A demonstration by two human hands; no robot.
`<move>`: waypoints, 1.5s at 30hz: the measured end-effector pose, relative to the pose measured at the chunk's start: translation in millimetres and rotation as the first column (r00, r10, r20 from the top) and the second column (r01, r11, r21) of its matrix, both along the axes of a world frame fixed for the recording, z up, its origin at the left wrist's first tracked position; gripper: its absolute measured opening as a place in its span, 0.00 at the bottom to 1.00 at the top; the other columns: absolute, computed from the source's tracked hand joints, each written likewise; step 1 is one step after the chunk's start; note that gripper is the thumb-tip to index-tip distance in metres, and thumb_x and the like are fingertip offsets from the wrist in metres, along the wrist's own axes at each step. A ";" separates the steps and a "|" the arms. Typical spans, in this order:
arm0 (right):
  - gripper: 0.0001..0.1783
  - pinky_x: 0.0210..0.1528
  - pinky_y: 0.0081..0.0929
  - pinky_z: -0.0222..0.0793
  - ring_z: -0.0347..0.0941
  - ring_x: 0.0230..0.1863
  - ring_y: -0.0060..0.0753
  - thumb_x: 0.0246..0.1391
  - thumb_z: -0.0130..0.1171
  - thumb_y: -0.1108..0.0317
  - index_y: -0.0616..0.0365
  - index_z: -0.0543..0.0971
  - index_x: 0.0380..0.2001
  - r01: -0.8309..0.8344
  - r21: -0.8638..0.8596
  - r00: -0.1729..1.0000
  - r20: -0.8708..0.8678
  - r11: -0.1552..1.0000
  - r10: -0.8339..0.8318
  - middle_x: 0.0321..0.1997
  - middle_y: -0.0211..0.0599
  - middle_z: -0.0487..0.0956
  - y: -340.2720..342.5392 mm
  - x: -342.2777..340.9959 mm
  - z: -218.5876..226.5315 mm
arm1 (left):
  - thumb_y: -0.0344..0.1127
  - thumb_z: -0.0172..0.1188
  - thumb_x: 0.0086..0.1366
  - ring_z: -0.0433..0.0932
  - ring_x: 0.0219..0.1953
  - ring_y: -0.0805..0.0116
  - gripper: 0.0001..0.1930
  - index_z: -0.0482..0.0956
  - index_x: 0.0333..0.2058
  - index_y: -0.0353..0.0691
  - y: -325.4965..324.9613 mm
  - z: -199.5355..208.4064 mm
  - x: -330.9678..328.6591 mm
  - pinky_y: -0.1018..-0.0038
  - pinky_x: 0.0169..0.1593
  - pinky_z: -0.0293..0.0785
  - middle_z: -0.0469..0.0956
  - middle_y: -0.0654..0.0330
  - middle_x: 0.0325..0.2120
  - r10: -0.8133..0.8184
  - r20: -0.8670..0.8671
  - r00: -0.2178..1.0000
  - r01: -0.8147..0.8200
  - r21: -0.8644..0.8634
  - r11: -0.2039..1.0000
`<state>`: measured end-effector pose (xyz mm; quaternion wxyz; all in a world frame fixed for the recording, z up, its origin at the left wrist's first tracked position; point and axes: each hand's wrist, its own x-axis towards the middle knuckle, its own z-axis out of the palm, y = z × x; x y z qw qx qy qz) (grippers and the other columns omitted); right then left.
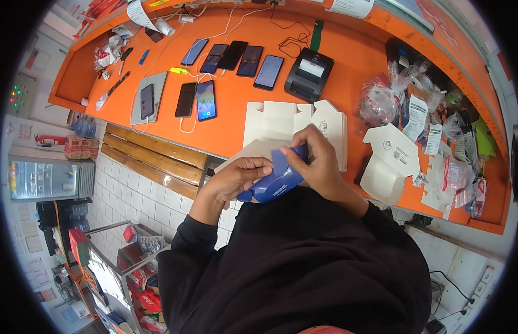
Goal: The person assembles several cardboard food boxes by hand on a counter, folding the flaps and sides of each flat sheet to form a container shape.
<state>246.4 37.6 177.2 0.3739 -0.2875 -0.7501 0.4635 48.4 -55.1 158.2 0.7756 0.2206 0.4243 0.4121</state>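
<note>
Just above my lap, both hands hold a blue folding carton (276, 183) with small white print; it is bent and partly folded. My left hand (236, 177) pinches its left edge between thumb and fingers. Around its upper right part, my right hand (320, 161) is closed, the thumb pressing on a blue flap. Beyond the hands, a stack of flat white cartons (338, 136) with dark print lies at the table's near edge, partly hidden by my hands. To the right of it sits a white carton (388, 183), partly folded up.
Several phones (205, 100), some on white cables, lie on the orange table (175, 133). A black receipt printer (308, 75) stands behind the cartons. Plastic bags (381, 103) and paper slips (416, 117) crowd the right end. A wooden bench (153, 158) is at the left.
</note>
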 end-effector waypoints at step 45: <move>0.15 0.33 0.28 0.63 0.69 0.27 0.31 0.48 0.68 0.64 0.53 0.72 0.19 -0.148 0.737 0.978 0.010 0.660 0.207 0.22 0.28 0.71 -30.8 -27.7 -4.5 | 0.44 0.57 0.70 0.71 0.38 0.80 0.18 0.78 0.44 0.31 4.9 7.5 34.0 0.80 0.43 0.66 0.77 0.61 0.39 0.795 -0.427 0.431 -0.670 0.438 0.599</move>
